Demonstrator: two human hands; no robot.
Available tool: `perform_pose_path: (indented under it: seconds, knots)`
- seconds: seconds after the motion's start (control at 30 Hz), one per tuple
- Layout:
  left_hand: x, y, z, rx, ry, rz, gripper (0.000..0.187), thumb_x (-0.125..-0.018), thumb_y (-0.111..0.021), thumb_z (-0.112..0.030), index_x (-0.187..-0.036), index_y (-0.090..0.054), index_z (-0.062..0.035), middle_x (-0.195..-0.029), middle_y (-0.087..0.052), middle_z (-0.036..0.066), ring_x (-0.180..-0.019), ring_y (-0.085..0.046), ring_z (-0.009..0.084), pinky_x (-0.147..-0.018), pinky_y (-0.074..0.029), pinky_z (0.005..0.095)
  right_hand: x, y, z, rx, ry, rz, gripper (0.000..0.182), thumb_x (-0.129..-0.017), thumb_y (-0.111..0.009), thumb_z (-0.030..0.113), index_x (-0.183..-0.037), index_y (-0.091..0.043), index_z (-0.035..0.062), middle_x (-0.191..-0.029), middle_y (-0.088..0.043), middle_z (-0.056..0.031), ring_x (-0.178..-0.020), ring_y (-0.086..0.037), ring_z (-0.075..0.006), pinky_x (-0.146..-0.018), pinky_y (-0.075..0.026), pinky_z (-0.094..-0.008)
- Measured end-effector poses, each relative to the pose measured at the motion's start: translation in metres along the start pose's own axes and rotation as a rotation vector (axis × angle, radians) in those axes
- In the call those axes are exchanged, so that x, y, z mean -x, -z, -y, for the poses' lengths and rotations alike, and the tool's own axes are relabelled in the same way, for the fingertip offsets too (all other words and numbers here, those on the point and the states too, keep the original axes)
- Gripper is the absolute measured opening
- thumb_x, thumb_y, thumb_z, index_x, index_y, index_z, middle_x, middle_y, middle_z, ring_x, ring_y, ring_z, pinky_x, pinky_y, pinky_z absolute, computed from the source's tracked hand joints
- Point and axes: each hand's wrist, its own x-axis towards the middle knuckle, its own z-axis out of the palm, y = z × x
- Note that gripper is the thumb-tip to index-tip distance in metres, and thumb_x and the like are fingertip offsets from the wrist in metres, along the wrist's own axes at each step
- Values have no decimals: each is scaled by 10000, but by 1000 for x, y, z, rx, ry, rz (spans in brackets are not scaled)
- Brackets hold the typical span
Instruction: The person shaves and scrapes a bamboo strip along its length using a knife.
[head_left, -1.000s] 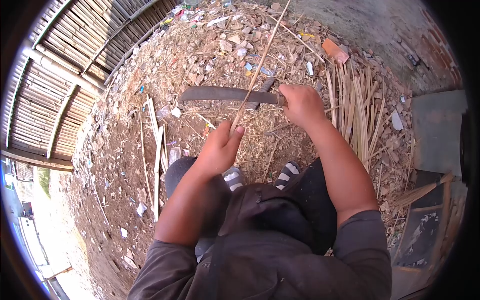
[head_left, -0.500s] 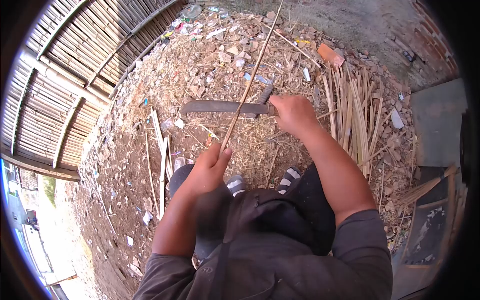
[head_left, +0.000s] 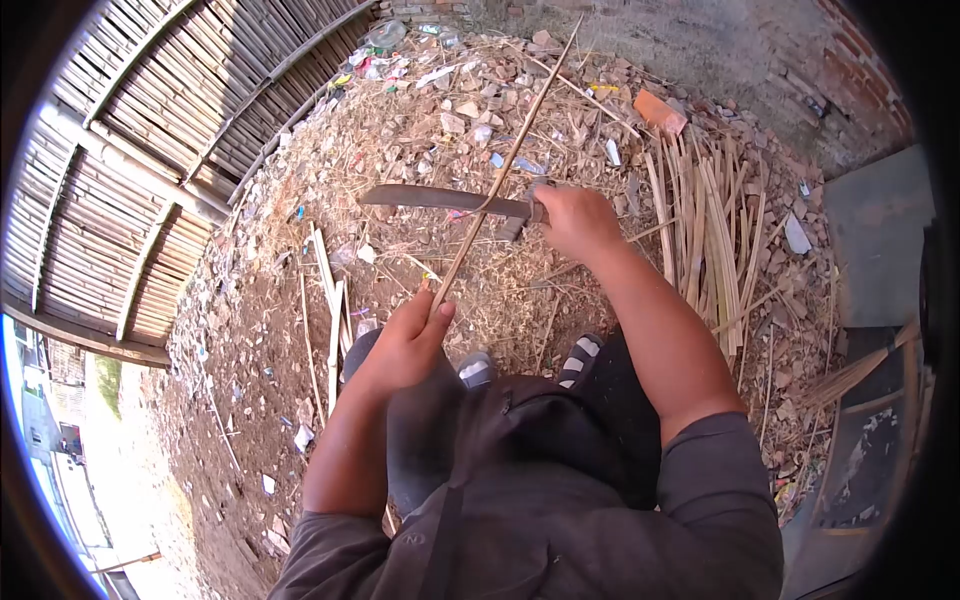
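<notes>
My left hand grips the near end of a long thin bamboo strip that runs up and away over the ground. My right hand is closed on the handle of a machete, whose dark blade points left and lies across the strip. Blade and strip cross at about mid-length of the blade. My knees and striped sandals show below the hands.
A pile of split bamboo strips lies to the right. Shavings, stones and litter cover the dirt ground. A bamboo fence stands at the left, a brick wall at the upper right, loose slats at the left.
My left hand has drawn back toward my body, pulling the strip with it. The machete and right hand have shifted slightly up and left against the strip.
</notes>
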Motion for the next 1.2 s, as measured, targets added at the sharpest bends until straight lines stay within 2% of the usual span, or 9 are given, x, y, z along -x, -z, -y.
perform_pose_path:
  seconds: [0.2, 0.33, 0.5, 0.6, 0.7, 0.87, 1.0, 1.1, 1.2]
  knots:
    - [12, 9, -18, 191, 220, 75, 345, -1085, -502, -309, -920, -538, -8, -729, -526, 52, -705, -501, 148, -632, -437, 353, 10, 2, 6, 62, 21, 141, 147, -775, -696, 112, -906, -630, 102, -796, -682, -130, -800, -693, -370, -714, -534, -518]
    - [15, 8, -11, 130, 160, 67, 345, -1084, -501, -321, -932, -540, -14, -728, -517, 40, -709, -491, 143, -639, -438, 356, 14, 8, 27, -6, 108, 140, 175, -753, -712, 114, -908, -631, 103, -814, -682, -137, -815, -688, -378, -743, -535, -522]
    - [27, 14, -5, -15, 44, 62, 361, -1079, -510, -340, -929, -542, -14, -733, -512, 41, -718, -472, 141, -656, -439, 355, 3, -1, -12, -3, -29, 140, 194, -751, -702, 116, -938, -650, 112, -819, -680, -156, -842, -688, -378, -753, -543, -518]
    - [32, 24, 4, 71, 69, 97, 323, -1095, -487, -325, -896, -521, -72, -729, -463, -57, -661, -419, 49, -570, -379, 259, 6, -2, -7, 4, -17, 182, 193, -749, -703, 126, -933, -647, 107, -827, -683, -167, -854, -689, -380, -753, -550, -511]
    - [43, 31, 2, 86, 80, 105, 333, -1097, -481, -330, -895, -520, -69, -730, -462, -61, -663, -411, 47, -569, -376, 261, 10, 6, 12, -8, 13, 200, 180, -752, -697, 119, -925, -647, 109, -808, -689, -150, -823, -698, -373, -733, -550, -512]
    - [43, 25, -2, 46, 14, 84, 342, -1096, -483, -341, -894, -518, -68, -711, -460, -64, -639, -411, 51, -551, -369, 266, 16, 6, 37, -78, 131, 189, 178, -750, -701, 123, -913, -629, 129, -756, -667, -147, -760, -689, -386, -683, -541, -517]
    - [53, 28, -9, 15, 40, 113, 342, -1093, -490, -344, -895, -525, -67, -708, -463, -60, -639, -414, 51, -549, -370, 268, 7, 1, -4, -29, 18, 179, 181, -744, -706, 136, -911, -637, 134, -774, -678, -138, -807, -694, -374, -709, -537, -528]
    - [59, 34, -13, 11, 85, 104, 335, -1084, -506, -313, -930, -550, -19, -710, -502, 40, -682, -449, 134, -624, -425, 346, 14, 5, 5, -8, 56, 213, 182, -767, -695, 126, -947, -669, 136, -809, -701, -132, -825, -709, -358, -716, -549, -508]
    - [70, 41, -10, 56, 164, 118, 323, -1087, -502, -301, -925, -553, -26, -704, -488, 20, -675, -439, 108, -608, -414, 325, 16, 4, 13, 10, 79, 224, 185, -768, -697, 127, -950, -665, 127, -801, -700, -131, -799, -710, -362, -703, -548, -511]
